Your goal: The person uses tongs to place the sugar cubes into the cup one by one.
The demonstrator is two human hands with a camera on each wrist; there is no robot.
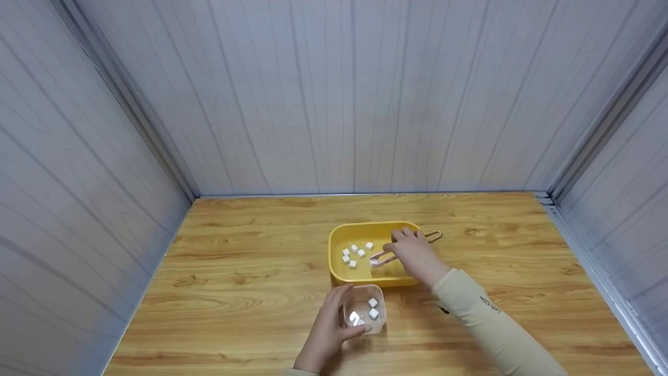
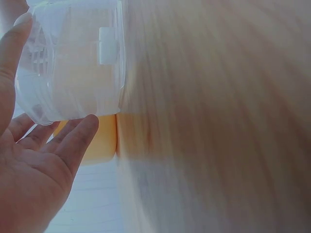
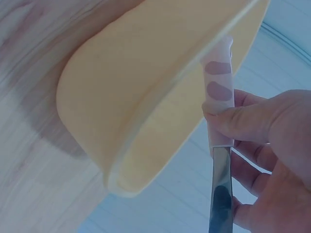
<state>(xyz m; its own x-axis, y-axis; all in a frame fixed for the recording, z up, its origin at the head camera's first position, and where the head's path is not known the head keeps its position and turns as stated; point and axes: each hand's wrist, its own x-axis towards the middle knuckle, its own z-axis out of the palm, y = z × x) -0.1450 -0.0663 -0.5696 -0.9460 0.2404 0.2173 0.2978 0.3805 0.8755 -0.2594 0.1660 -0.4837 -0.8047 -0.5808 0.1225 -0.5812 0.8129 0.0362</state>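
My right hand [image 1: 415,256] pinches a pair of metal tongs [image 3: 221,189] with pink-and-white patterned tips, thumb on one arm of them. The tong tips reach down into a yellow basin [image 1: 334,245], at a white cube [image 1: 374,262]; whether they grip it I cannot tell. Several other white cubes [image 1: 353,265] lie in the basin's left half. Nearer to me, my left hand [image 1: 326,326] holds a clear plastic container [image 1: 383,303] between thumb and fingers. Several white cubes [image 1: 373,313] lie inside it. In the left wrist view, fingers touch the container's [image 2: 77,97] side.
The basin stands on a wood-grain table [image 1: 250,271], just beyond the clear container. Pale panel walls [image 1: 323,104] enclose the table at the back and on both sides. The tongs' looped end sticks out past the basin's right rim.
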